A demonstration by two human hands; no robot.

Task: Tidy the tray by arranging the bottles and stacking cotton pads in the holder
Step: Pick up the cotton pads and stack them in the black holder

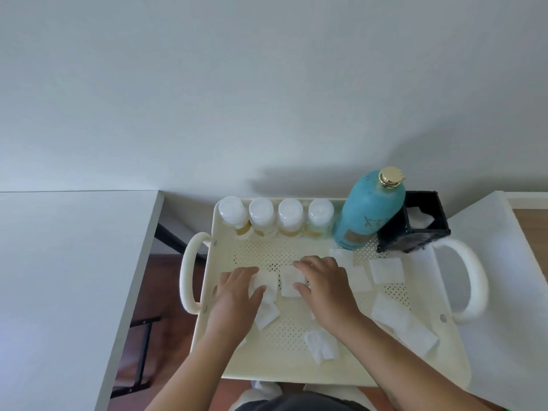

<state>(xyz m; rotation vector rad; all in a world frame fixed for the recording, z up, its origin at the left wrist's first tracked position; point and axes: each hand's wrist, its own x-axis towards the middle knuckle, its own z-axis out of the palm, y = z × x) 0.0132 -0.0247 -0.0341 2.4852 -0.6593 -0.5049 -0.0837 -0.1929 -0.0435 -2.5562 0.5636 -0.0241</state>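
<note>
**A:** Item one, the container?

**B:** Cream perforated plastic tray (237, 363) with looped handles at both ends, set between two white tabletops. Both hands are inside it.

**A:** Bottles?

**B:** Four small clear bottles with white caps and yellowish liquid (232, 213) (261, 215) (291, 215) (320, 216), upright in a row along the far wall, beyond the fingertips of both hands. One tall turquoise bottle with a gold cap (369, 212), upright, beyond the right hand and to its right, just beside the row.

**A:** Holder?

**B:** Black square open-topped holder (415, 232), far right corner, touching or nearly touching the turquoise bottle. Something white shows inside; how many pads, cannot tell.

**A:** Loose pads?

**B:** White square cotton pads, flat on the tray floor. One under the left fingers (267, 280); one under the right fingers (290, 280); these two lie side by side. Another near the left wrist (267, 314). One by the right forearm (321, 345). Several right of the right hand, including one well clear (387, 270) and an overlapping pair nearer the body (403, 324).

**A:** Left hand (238, 295)?

**B:** Palm down, fingers together, laid on its pad, thumb at the pad's near edge.

**A:** Right hand (324, 284)?

**B:** Palm down, fingers slightly spread over its pad, thumb at the near edge. Whether either pad is pinched or merely pressed, cannot tell.
</note>
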